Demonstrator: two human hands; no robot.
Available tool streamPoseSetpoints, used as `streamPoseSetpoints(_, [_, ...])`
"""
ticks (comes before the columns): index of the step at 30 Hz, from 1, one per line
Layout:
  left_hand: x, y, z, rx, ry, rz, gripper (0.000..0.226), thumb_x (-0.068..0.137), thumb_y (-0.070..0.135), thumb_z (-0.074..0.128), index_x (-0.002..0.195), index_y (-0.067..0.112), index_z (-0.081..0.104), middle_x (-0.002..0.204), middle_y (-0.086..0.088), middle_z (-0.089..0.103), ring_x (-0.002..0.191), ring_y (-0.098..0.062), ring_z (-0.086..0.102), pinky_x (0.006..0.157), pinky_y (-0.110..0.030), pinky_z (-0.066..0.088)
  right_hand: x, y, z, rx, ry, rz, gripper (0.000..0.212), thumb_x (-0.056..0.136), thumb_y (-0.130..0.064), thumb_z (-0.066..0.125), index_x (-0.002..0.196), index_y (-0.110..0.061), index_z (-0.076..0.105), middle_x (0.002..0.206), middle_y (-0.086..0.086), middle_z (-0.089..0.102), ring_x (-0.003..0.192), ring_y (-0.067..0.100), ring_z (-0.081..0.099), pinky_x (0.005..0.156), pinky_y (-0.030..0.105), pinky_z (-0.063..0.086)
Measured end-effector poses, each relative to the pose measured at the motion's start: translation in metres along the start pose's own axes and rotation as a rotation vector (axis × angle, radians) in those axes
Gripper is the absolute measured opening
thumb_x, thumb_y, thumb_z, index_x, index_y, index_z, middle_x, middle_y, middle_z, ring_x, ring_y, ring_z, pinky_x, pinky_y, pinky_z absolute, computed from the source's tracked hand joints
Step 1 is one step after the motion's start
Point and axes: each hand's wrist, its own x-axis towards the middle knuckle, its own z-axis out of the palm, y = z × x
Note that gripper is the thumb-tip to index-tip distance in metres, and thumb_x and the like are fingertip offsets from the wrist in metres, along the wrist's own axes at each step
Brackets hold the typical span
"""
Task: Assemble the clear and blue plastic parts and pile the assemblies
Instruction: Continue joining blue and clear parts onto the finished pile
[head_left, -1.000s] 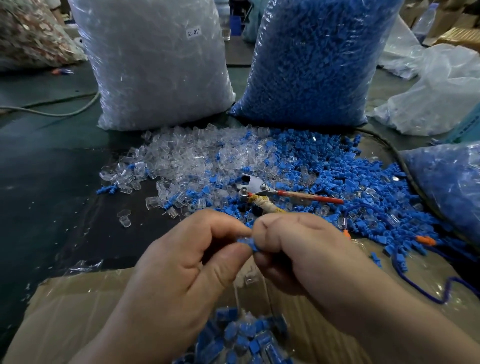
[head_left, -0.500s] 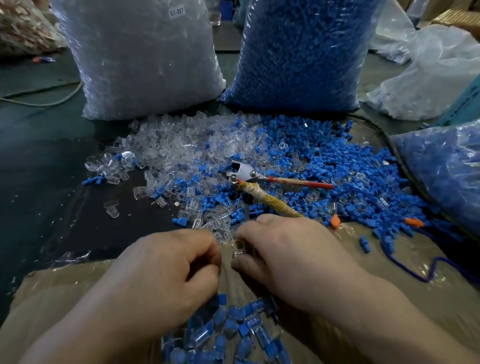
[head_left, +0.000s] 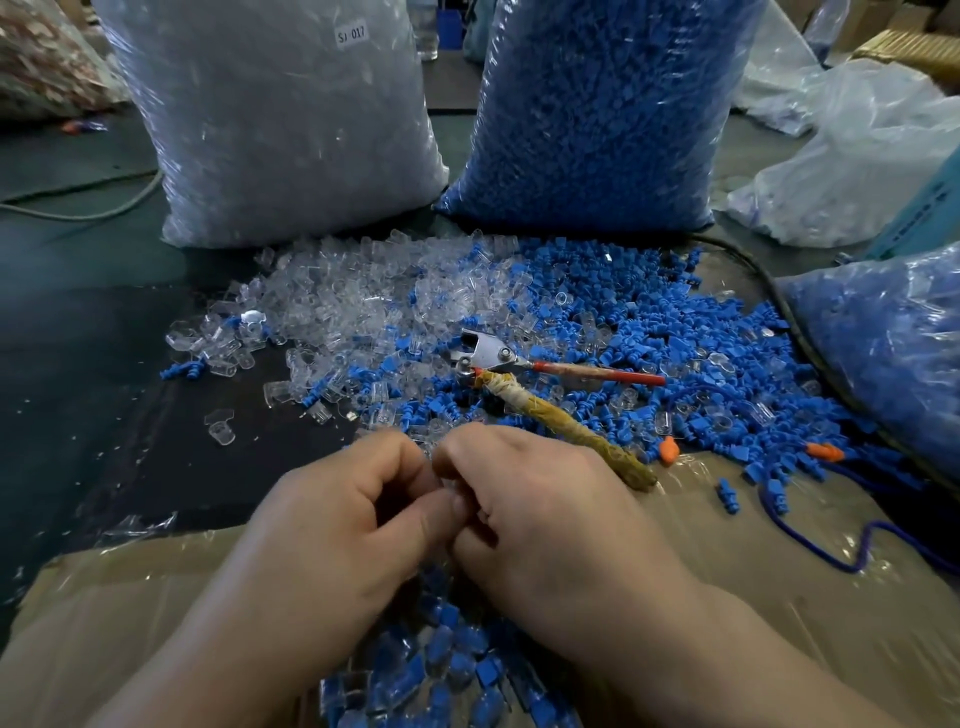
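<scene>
My left hand (head_left: 337, 525) and my right hand (head_left: 550, 509) meet fingertip to fingertip over the near edge of the loose parts. Both have curled fingers and pinch a small clear part (head_left: 445, 484) between them; most of it is hidden by the thumbs. Beyond the hands lies a pile of clear parts (head_left: 363, 306), merging on the right into a pile of blue parts (head_left: 665, 332). A heap of assemblies (head_left: 447, 670), blue inside clear, lies on the cardboard (head_left: 130, 597) below my wrists.
Cutters (head_left: 493, 356) with one red and one yellow wrapped handle lie on the parts. A big bag of clear parts (head_left: 280, 119) and one of blue parts (head_left: 597, 104) stand behind. Another blue bag (head_left: 893, 353) and a blue cord (head_left: 857, 535) are at right.
The hands parted and dropped toward the assemblies heap and the loose parts. They have since come back together with a small part pinched between them.
</scene>
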Motion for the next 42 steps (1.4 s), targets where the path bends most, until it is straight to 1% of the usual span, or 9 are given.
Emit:
streamPoseSetpoints(5, [0.003, -0.009, -0.005, -0.031, 0.084, -0.071, 0.025, 0.070, 0.059, 0.065, 0.087, 0.041, 0.068, 0.064, 0.007, 0.070, 0.051, -0.010, 0.063, 0.043, -0.021, 0.045, 0.001, 0.007, 0.000, -0.016, 0.041, 0.044, 0.011, 0.091, -0.042, 0.045, 0.101, -0.036, 0.046, 0.090, -0.013, 0.056, 0.076, 0.007, 0.053, 0.064, 0.031, 0.050])
streamPoseSetpoints(8, [0.008, -0.019, -0.013, -0.183, 0.138, -0.163, 0.006, 0.083, 0.034, 0.066, 0.080, 0.034, 0.072, 0.067, 0.000, 0.074, 0.055, -0.014, 0.069, 0.051, -0.034, 0.051, 0.002, 0.022, -0.005, -0.203, 0.010, 0.172, 0.016, 0.094, -0.046, 0.048, 0.107, -0.036, 0.047, 0.095, -0.015, 0.055, 0.079, 0.010, 0.053, 0.067, 0.030, 0.050])
streamPoseSetpoints(14, [0.000, -0.010, -0.004, -0.003, -0.074, -0.085, 0.015, 0.082, 0.048, 0.060, 0.089, 0.035, 0.066, 0.090, 0.023, 0.075, 0.080, -0.003, 0.071, 0.065, -0.034, 0.058, 0.019, 0.025, 0.001, -0.411, -0.022, 0.270, 0.038, 0.094, -0.058, 0.044, 0.124, -0.035, 0.044, 0.098, -0.005, 0.049, 0.079, 0.022, 0.048, 0.048, 0.028, 0.023])
streamPoseSetpoints(18, [0.002, -0.006, 0.000, 0.033, -0.015, -0.064, 0.009, 0.078, 0.038, 0.060, 0.084, 0.033, 0.064, 0.102, 0.041, 0.066, 0.094, 0.016, 0.062, 0.073, -0.024, 0.047, 0.025, 0.025, 0.007, -0.446, -0.040, 0.233, 0.018, 0.098, -0.045, 0.044, 0.107, -0.029, 0.048, 0.094, -0.001, 0.048, 0.072, 0.025, 0.048, 0.045, 0.028, 0.015])
streamPoseSetpoints(24, [0.002, -0.009, 0.004, -0.026, 0.122, -0.028, 0.010, 0.078, 0.040, 0.064, 0.087, 0.041, 0.068, 0.085, 0.027, 0.072, 0.074, 0.002, 0.067, 0.058, -0.022, 0.048, 0.022, 0.034, 0.012, -0.460, 0.003, 0.200, 0.020, 0.094, -0.025, 0.054, 0.085, -0.028, 0.037, 0.072, -0.009, 0.035, 0.061, 0.021, 0.040, 0.040, 0.030, 0.022])
streamPoseSetpoints(27, [0.004, -0.012, 0.002, -0.180, 0.158, -0.073, 0.008, 0.077, 0.042, 0.072, 0.085, 0.040, 0.071, 0.071, 0.008, 0.074, 0.058, -0.009, 0.068, 0.055, -0.028, 0.051, 0.021, 0.038, 0.009, -0.345, 0.041, 0.187, 0.003, 0.096, -0.028, 0.051, 0.094, -0.027, 0.050, 0.086, -0.008, 0.054, 0.070, 0.020, 0.053, 0.054, 0.035, 0.045])
streamPoseSetpoints(32, [0.009, -0.015, 0.005, -0.500, 0.169, -0.152, 0.036, 0.055, 0.050, 0.074, 0.082, 0.027, 0.075, 0.067, -0.010, 0.074, 0.051, -0.016, 0.065, 0.041, -0.020, 0.048, 0.017, 0.041, -0.001, -0.107, 0.136, 0.250, 0.011, 0.096, -0.041, 0.052, 0.102, -0.033, 0.056, 0.087, -0.014, 0.060, 0.077, 0.005, 0.053, 0.062, 0.027, 0.038])
streamPoseSetpoints(34, [0.010, -0.016, 0.007, -0.552, 0.167, -0.163, 0.032, 0.057, 0.044, 0.076, 0.085, 0.029, 0.075, 0.068, -0.011, 0.073, 0.051, -0.017, 0.066, 0.042, -0.020, 0.048, 0.014, 0.040, -0.004, 0.043, 0.184, 0.270, 0.015, 0.096, -0.042, 0.056, 0.110, -0.035, 0.057, 0.082, -0.016, 0.062, 0.072, 0.000, 0.055, 0.062, 0.017, 0.041])
streamPoseSetpoints(42, [0.011, -0.018, 0.012, -0.591, 0.145, -0.161, 0.021, 0.082, 0.017, 0.074, 0.092, 0.035, 0.077, 0.076, -0.005, 0.074, 0.064, -0.017, 0.072, 0.052, -0.022, 0.053, 0.008, 0.018, -0.016, 0.930, 0.068, 0.367, 0.012, 0.094, -0.018, 0.061, 0.088, -0.023, 0.069, 0.072, 0.008, 0.072, 0.064, 0.020, 0.072, 0.056, 0.028, 0.058])
